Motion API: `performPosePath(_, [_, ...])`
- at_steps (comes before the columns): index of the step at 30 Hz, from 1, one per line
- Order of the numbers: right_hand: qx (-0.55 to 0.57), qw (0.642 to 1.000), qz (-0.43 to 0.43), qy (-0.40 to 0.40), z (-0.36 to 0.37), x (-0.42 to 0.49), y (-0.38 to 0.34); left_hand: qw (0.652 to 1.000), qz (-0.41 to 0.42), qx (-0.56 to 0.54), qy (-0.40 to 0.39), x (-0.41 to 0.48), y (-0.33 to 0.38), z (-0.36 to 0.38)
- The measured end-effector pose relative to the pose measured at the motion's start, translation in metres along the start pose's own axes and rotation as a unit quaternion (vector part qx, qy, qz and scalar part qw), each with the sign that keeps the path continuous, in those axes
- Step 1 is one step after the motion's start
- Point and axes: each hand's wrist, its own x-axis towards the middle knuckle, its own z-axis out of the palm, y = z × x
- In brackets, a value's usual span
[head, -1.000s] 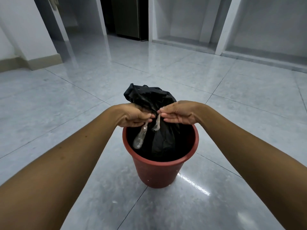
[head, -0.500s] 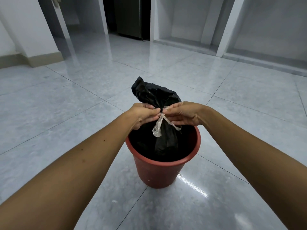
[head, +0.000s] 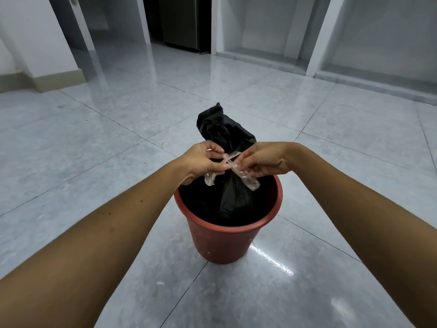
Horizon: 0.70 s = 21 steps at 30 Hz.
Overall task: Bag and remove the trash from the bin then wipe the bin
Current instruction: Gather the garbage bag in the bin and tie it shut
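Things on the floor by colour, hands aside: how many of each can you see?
Black: 1, the trash bag, gathered at its neck and sitting in the bin.
Red: 1, the bin.
Clear: 1, the plastic strip crossed at the bag's neck, pinched by the left hand and right hand.
Total: 3

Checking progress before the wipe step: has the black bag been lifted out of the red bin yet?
No: the bag sits inside the bin while the left hand and right hand hold a clear strip at its neck.
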Motion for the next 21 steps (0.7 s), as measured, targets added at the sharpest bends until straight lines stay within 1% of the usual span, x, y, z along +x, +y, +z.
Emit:
performPosePath(2, [-0.136, 0.990, -0.009, 0.031, -0.004, -0.005, -0.002, 1.000, -0.005, 0.015, -0.024, -0.001, -0.001, -0.005])
performPosePath(4, [-0.267, 0.961, -0.030, 0.073, -0.009, -0.012, -0.001, 0.997, -0.014, 0.065, -0.043, -0.002, -0.003, -0.015])
performPosePath(5, [-0.328, 0.939, -0.033, 0.097, -0.014, -0.015, 0.001, 0.994, -0.015, 0.094, -0.048, -0.004, -0.004, -0.021])
performPosePath(7, [-0.455, 0.878, -0.021, 0.144, -0.025, -0.020, 0.012, 0.987, -0.015, 0.154, -0.052, -0.007, -0.004, -0.032])
performPosePath(8, [-0.502, 0.848, -0.012, 0.172, -0.031, -0.022, 0.019, 0.981, -0.017, 0.189, -0.050, -0.008, -0.005, -0.036])
performPosePath(9, [-0.521, 0.829, -0.009, 0.204, -0.036, -0.025, 0.027, 0.972, -0.021, 0.228, -0.047, -0.008, -0.005, -0.037])
performPosePath(11, [-0.511, 0.818, -0.017, 0.264, -0.044, -0.029, 0.041, 0.953, -0.020, 0.300, -0.041, -0.008, -0.007, -0.039])
performPosePath(13, [-0.493, 0.817, -0.026, 0.298, -0.053, -0.033, 0.049, 0.941, -0.008, 0.335, -0.038, -0.007, -0.009, -0.041])
performPosePath(15, [-0.486, 0.816, -0.020, 0.314, -0.059, -0.038, 0.055, 0.940, -0.004, 0.338, -0.036, -0.007, -0.009, -0.044])
performPosePath(18, [-0.484, 0.813, 0.025, 0.323, -0.063, -0.038, 0.059, 0.934, -0.003, 0.355, -0.030, -0.008, -0.006, -0.042])
performPosePath(19, [-0.469, 0.820, 0.045, 0.324, -0.061, -0.036, 0.058, 0.934, -0.005, 0.357, -0.021, -0.009, -0.006, -0.039])
performPosePath(20, [-0.423, 0.842, 0.057, 0.329, -0.059, -0.034, 0.055, 0.936, -0.014, 0.351, -0.013, -0.009, -0.004, -0.036])
performPosePath(21, [-0.348, 0.872, 0.054, 0.339, -0.057, -0.031, 0.049, 0.943, -0.034, 0.331, -0.011, -0.009, -0.002, -0.033])
